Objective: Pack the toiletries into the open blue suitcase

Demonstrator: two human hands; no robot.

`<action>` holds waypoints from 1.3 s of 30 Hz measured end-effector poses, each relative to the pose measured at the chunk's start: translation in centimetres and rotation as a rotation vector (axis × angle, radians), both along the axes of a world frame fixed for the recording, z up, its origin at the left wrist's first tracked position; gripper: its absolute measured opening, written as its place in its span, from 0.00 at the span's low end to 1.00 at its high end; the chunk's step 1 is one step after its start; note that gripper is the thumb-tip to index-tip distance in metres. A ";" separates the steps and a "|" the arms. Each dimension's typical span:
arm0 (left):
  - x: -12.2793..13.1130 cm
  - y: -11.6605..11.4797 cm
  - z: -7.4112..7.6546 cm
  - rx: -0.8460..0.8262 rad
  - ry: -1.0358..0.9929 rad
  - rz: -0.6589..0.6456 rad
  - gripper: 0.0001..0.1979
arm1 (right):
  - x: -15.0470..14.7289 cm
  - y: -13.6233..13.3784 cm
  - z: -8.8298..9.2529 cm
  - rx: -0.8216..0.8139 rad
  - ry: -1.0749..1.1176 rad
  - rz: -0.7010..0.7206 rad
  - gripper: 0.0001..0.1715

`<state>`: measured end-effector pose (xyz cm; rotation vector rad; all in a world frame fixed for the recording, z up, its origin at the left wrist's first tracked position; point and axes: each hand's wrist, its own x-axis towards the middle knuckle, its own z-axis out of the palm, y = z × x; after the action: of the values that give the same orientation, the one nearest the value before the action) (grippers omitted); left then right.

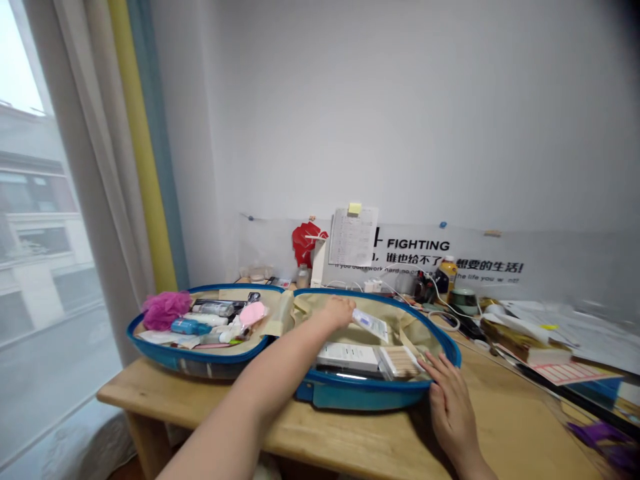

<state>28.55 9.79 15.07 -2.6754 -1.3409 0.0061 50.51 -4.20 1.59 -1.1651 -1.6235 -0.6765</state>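
Tube (371,325) lies gripped in left hand (340,311) inside blue case (360,395).

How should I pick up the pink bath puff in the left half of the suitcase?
Pinch the top of the bath puff from above. It sits uncovered in the left corner against the suitcase rim, soft and rounded, with bottles crowding its right side.

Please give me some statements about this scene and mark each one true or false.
1. The blue case lies open on the wooden table. True.
2. The left hand holds a white tube over the case's right half. True.
3. The right hand grips the pink bath sponge. False: it rests on the table by the case's rim; the sponge lies in the left half.
4. The left half is empty. False: it holds bottles and the sponge.
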 end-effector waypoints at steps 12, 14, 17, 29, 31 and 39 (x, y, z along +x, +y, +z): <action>4.2 1.0 -4.3 -0.274 -0.028 0.133 0.36 | 0.4 0.0 -0.2 0.005 -0.035 0.002 0.21; 4.4 1.2 -4.8 -0.321 -0.033 0.138 0.38 | 0.3 0.1 -0.2 0.018 -0.033 0.001 0.21; 4.5 1.5 -5.3 -0.381 -0.054 0.123 0.36 | 0.1 0.1 -0.1 0.015 -0.030 0.004 0.21; 2.2 1.7 -2.6 -0.397 -0.267 0.020 0.30 | 0.4 0.2 -0.3 -0.005 -0.019 -0.005 0.21; -0.2 2.7 -0.6 -0.335 -0.310 0.025 0.23 | 0.4 0.2 -0.2 0.001 -0.040 -0.001 0.21; -22.3 4.7 2.4 0.001 -0.230 0.494 0.25 | 0.4 0.4 -0.3 0.026 -0.050 -0.005 0.21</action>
<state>6.23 14.48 17.43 -2.3244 -2.0349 -0.2518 50.95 -3.82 1.32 -1.1422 -1.6488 -0.7331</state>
